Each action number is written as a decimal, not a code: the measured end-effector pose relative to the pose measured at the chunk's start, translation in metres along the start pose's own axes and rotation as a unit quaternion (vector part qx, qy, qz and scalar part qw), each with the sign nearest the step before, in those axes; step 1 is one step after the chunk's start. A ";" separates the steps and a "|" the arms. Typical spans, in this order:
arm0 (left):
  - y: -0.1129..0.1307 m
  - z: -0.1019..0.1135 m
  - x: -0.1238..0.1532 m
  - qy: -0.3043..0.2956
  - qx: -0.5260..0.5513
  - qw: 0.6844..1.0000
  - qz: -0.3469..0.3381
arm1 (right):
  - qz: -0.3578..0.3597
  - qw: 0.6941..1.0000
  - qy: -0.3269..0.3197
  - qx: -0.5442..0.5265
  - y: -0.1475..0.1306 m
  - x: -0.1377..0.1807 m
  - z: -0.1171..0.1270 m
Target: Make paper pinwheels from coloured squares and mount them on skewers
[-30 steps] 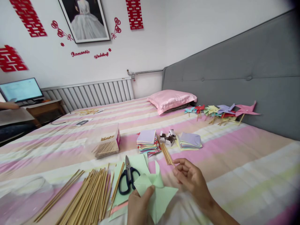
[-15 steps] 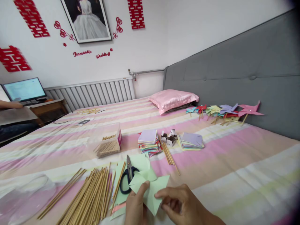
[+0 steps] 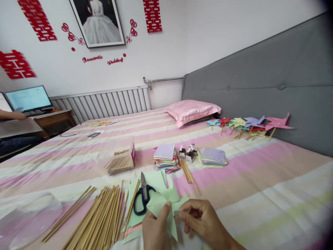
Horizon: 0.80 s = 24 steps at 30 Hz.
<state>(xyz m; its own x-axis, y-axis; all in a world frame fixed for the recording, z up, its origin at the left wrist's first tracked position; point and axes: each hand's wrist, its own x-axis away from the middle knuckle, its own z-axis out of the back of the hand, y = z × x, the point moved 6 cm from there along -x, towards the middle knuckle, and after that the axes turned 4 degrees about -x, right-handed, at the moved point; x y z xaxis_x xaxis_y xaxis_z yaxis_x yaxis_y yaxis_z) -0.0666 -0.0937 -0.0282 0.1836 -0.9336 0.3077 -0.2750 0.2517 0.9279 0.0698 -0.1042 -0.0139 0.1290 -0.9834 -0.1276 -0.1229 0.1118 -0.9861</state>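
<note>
Left hand (image 3: 156, 229) is gripping partly hidden green paper (image 3: 157, 205), while curled right hand (image 3: 204, 220) is pinching some unclear thing (image 3: 176, 214)

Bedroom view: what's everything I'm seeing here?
Wall decorations: several, red, wall
Framed picture: one, black frame, wall
Radiator: one, grey, wall
Monitor: at least one, bluish, left
Another person's arm: one, far left
Headboard: one, grey, right
Pillow: one, pink, near headboard
Pinwheels: several, multicoloured, near headboard
Bedsheet: one, striped, centre
Phone-like object: one, dark, left
Paper stacks: two, lilac-topped, centre
Small boxes: several, white, between stacks
Plastic box: one, clear, centre
Wooden sticks: many, tan, mainly left
Scissors: one, navy-handled, on green sheets
Held pinwheel: one, green, lower centre
Left hand: one, holding that pinwheel
Right hand: one, beside it
</note>
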 end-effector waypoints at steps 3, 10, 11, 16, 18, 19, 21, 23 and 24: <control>0.002 0.000 0.000 0.005 -0.025 0.999 -0.021 | 0.011 1.000 0.007 -0.023 -0.003 -0.001 0.001; 0.002 -0.003 -0.001 0.012 -0.062 0.997 -0.051 | 0.029 0.998 0.053 0.015 -0.005 -0.004 0.009; 0.002 -0.003 -0.001 0.009 -0.064 0.997 -0.051 | 0.029 0.998 0.057 0.024 -0.004 -0.004 0.010; 0.008 -0.009 0.004 -0.025 -0.078 0.995 -0.055 | 0.038 0.997 0.064 0.026 -0.002 -0.005 0.010; 0.010 -0.010 0.005 -0.026 -0.092 0.994 -0.060 | 0.041 0.997 0.066 0.028 -0.003 -0.005 0.010; 0.011 -0.010 0.006 -0.025 -0.099 0.993 -0.062 | 0.042 0.996 0.066 0.029 -0.003 -0.005 0.010; 0.011 -0.010 0.006 -0.022 -0.106 0.992 -0.067 | 0.045 0.997 0.064 0.028 -0.004 -0.005 0.010; 0.012 -0.010 0.006 -0.024 -0.107 0.992 -0.069 | 0.046 0.997 0.060 0.027 -0.005 -0.006 0.011; 0.012 -0.011 0.006 -0.026 -0.109 0.991 -0.071 | 0.046 0.997 0.060 0.031 -0.005 -0.006 0.011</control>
<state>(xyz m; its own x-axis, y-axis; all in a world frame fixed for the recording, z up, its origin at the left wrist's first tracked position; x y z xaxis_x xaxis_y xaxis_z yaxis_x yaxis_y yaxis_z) -0.0586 -0.0937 -0.0127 0.1559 -0.9740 0.1643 -0.0374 0.1604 0.9863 0.0804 -0.0968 -0.0095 0.0000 -0.9783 -0.2070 -0.0676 0.2065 -0.9761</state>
